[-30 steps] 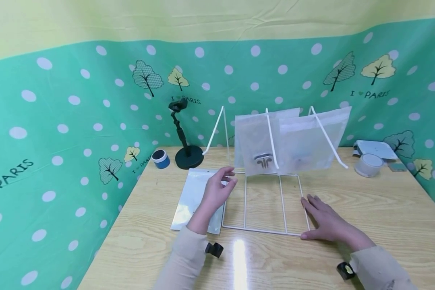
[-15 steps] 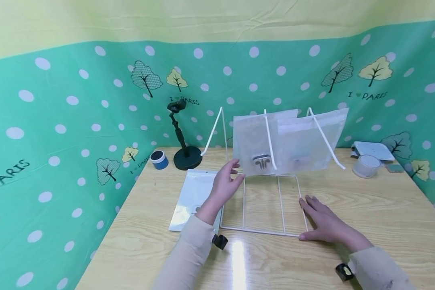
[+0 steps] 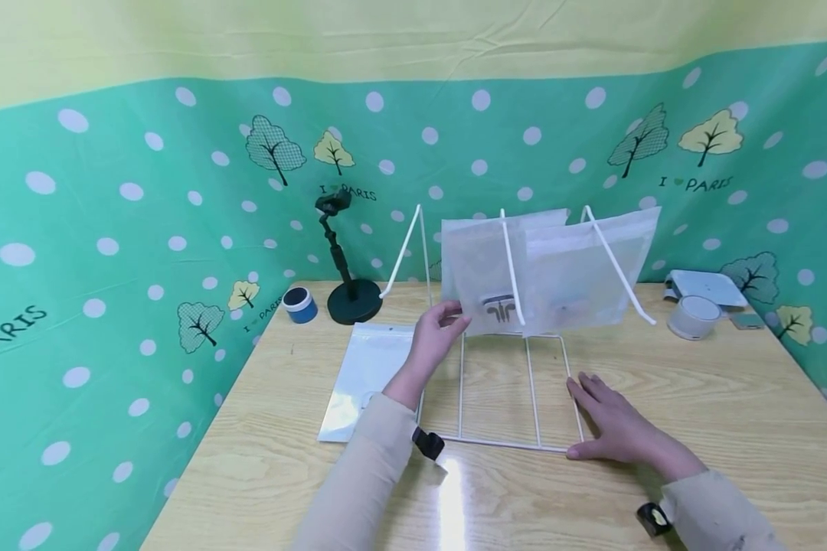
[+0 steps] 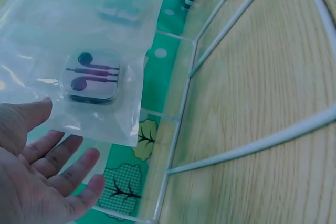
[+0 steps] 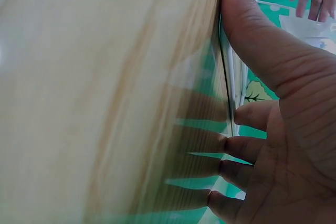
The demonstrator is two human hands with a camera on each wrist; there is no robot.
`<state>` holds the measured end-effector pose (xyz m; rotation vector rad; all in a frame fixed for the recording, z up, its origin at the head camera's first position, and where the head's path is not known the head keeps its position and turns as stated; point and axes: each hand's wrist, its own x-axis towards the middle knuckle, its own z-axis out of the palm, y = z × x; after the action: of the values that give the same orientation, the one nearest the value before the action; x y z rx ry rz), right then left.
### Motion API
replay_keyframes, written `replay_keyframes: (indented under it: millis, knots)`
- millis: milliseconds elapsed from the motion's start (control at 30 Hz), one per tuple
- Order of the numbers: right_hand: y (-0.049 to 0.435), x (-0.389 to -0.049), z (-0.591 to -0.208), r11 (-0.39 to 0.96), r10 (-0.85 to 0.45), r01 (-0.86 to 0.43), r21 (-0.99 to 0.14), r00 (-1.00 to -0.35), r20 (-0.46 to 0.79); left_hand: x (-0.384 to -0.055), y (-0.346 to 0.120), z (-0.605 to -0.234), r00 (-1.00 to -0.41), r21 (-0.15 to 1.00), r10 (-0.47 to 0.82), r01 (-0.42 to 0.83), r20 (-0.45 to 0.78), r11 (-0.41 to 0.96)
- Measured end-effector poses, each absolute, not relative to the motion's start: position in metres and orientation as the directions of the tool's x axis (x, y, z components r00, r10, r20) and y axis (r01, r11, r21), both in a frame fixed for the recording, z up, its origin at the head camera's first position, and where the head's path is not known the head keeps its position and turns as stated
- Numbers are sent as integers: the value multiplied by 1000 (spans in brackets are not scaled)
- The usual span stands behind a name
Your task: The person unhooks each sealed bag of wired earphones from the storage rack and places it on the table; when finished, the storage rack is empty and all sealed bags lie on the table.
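Note:
A white wire display rack stands on the table, its hooks slanting up at the back. From the middle hook hangs a frosted bag with wired earphones in a clear case inside. My left hand is at this bag's lower left corner. In the left wrist view its thumb lies over the bag's lower edge and the fingers spread below, apart from the thumb. My right hand rests at the rack base's right side, fingers and thumb spread along the rod. A second frosted bag hangs from the right hook.
A flat, shiny pouch lies left of the rack. Behind are a blue jar and a black stand. At the back right sit a white round container and a pale box. The left hook is bare.
My left hand has moved right and slightly up, from beside the rack's left side to the lower corner of the earphone bag. My right hand stays on the rack's base.

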<state>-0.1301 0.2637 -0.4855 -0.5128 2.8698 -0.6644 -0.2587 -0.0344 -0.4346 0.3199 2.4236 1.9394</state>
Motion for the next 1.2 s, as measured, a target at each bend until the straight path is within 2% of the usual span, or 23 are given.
replay_keyframes:
  millis: [200, 500, 700, 867, 1200]
  knots:
    - [263, -131, -486, 845, -357, -287, -451, -931, -77, -266, -29, -435, -985, 986, 152, 104, 84, 130]
    - [263, -132, -487, 843, -364, -286, -455, -927, -92, -271, -25, -441, -984, 990, 161, 100, 83, 100]
    - [262, -131, -489, 849, -351, -268, -455, -930, -108, -265, -23, -435, -977, 984, 193, 117, 90, 132]
    - [262, -130, -490, 852, -350, -270, -449, -931, -104, -265, -24, -437, -980, 975, 169, 136, 107, 174]
    - [263, -129, -487, 848, -353, -279, -450, -932, -87, -262, -30, -443, -964, 974, 183, 210, 193, 79]
